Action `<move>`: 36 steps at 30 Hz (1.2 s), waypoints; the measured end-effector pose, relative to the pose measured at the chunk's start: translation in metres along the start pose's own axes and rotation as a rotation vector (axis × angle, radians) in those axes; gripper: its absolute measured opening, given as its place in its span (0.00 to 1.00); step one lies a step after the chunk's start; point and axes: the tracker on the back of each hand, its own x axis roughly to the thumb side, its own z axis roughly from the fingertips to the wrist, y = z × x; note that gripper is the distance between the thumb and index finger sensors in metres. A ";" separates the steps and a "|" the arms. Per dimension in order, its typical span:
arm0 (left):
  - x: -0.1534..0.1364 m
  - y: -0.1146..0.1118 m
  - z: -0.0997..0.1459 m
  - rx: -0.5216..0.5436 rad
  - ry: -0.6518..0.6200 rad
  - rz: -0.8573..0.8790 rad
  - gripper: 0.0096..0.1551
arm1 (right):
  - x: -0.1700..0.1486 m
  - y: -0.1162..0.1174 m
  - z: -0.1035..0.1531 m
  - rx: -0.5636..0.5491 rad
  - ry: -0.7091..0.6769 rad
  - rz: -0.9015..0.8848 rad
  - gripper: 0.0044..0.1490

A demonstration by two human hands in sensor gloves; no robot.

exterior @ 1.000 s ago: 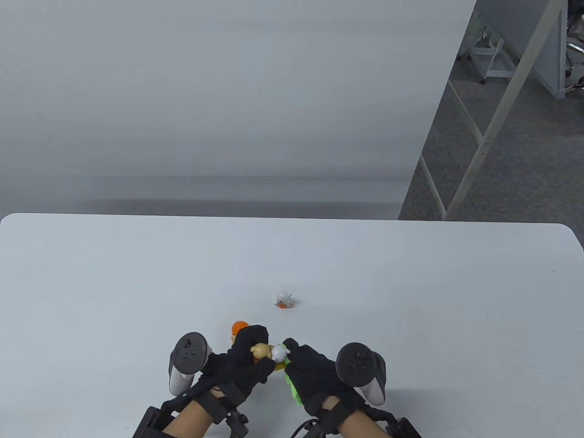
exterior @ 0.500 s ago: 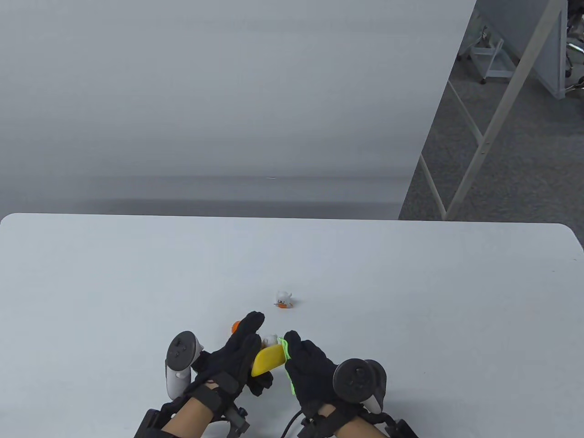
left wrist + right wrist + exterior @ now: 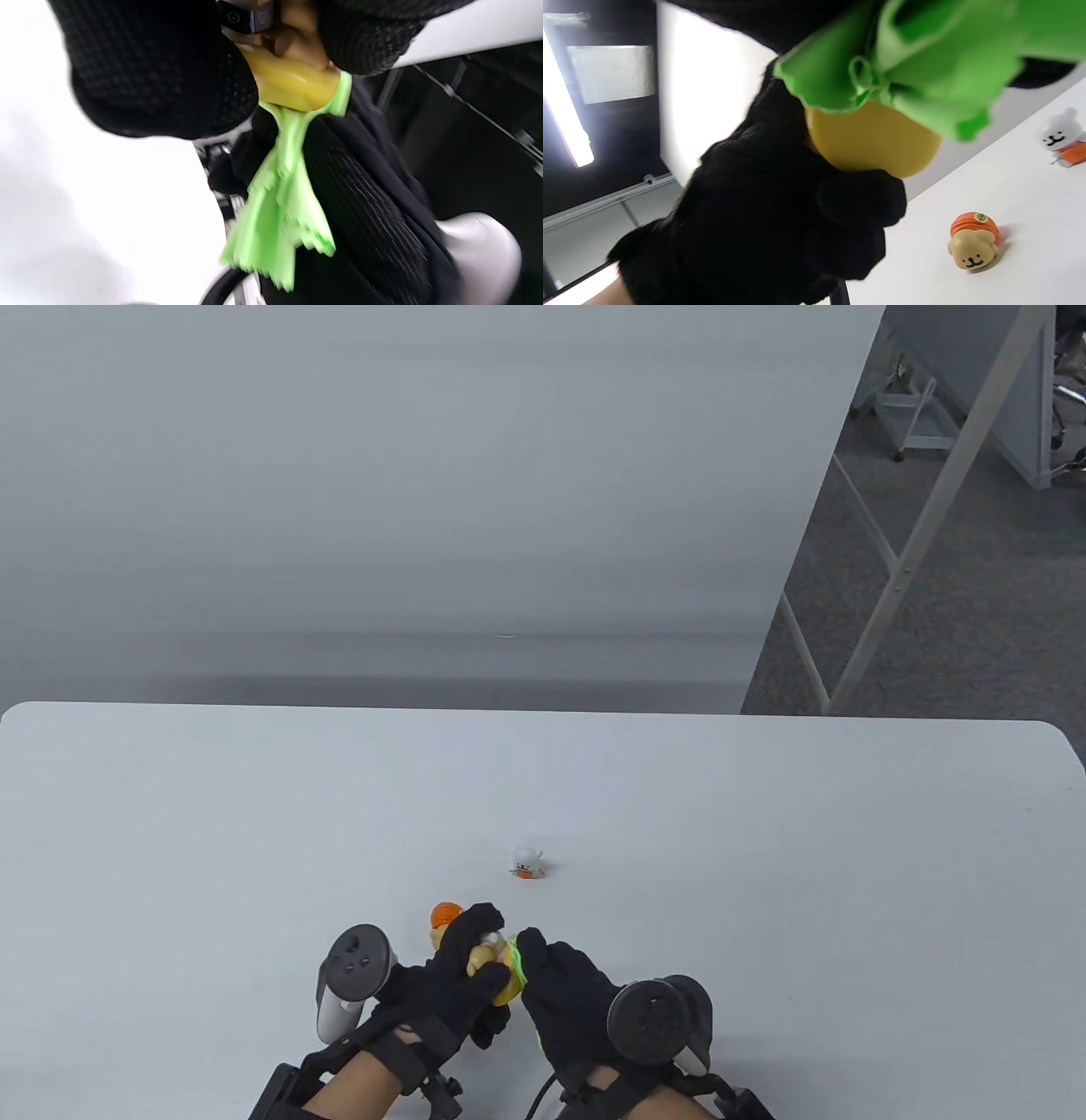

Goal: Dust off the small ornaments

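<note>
At the near edge of the surface [image 3: 764,848], the two hands meet over one small toy. The left hand [image 3: 454,984] is closed around the yellow toy [image 3: 501,976] and holds it up off the surface. I think it is lifted so the cloth can reach all round it, even underneath. The fingers wrap the toy from the left side, so its right side stays bare for wiping.

The right hand [image 3: 568,997] is closed on the green cloth [image 3: 288,199]. The cloth is bunched at the fingertips and pressed against the yellow toy. The rest of the cloth hangs down loose under the hand. Holding it bunched like that makes a soft pad for rubbing, I think. In the right wrist view the cloth sits on top of the toy's round yellow part, and the two are touching. So the toy is between the two hands, right at the tips of the right hand.

Just past the left hand, the orange toy [image 3: 445,918] stands on the surface. It looks like a tan puppy with an orange cap. It is near the left fingers but I cannot tell if they touch it.

Farther out, the white toy [image 3: 528,863] stands alone, well apart from both hands. It has a white head and an orange bottom. Those two seem to be waiting for their turn, or they may be done already.
</note>
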 end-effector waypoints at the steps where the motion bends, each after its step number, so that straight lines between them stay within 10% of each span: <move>1: 0.001 0.001 0.000 0.008 0.013 -0.045 0.49 | -0.001 0.001 0.000 0.000 -0.002 0.006 0.32; 11: 0.016 -0.006 -0.007 -0.334 -0.132 0.252 0.55 | -0.035 -0.009 0.003 -0.025 0.149 -0.224 0.31; 18: 0.012 -0.001 -0.004 -0.188 -0.087 -0.007 0.55 | -0.019 -0.011 0.003 -0.010 0.086 -0.209 0.32; 36: -0.002 -0.001 -0.004 -0.113 0.151 0.214 0.41 | -0.014 -0.011 0.004 -0.086 -0.031 -0.051 0.31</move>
